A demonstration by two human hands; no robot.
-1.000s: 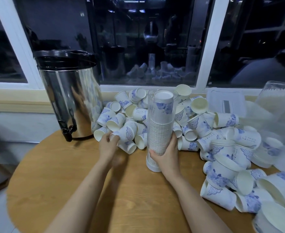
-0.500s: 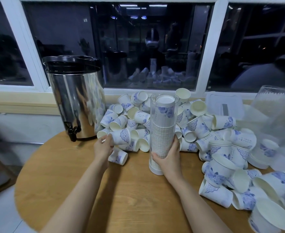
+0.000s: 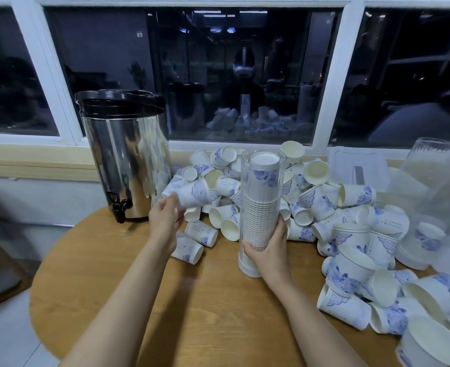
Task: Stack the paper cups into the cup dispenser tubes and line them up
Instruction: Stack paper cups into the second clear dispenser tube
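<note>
A clear dispenser tube (image 3: 261, 186) stands upright on the round wooden table (image 3: 205, 308), nearly full of nested white paper cups with blue flowers. My right hand (image 3: 270, 250) grips the tube low down, near its white base. My left hand (image 3: 165, 221) holds one loose paper cup (image 3: 196, 193) lifted on its side, left of the tube. Several loose cups (image 3: 322, 205) lie heaped behind and to the right of the tube.
A steel drinks urn (image 3: 124, 157) with a black lid and tap stands at the back left. Two cups (image 3: 194, 242) lie just under my left hand. Clear plastic bags and a second tube (image 3: 430, 165) sit at the far right by the window.
My left hand has picked a cup out of the pile and raised it off the table. My right hand has kept its grip on the tube.
</note>
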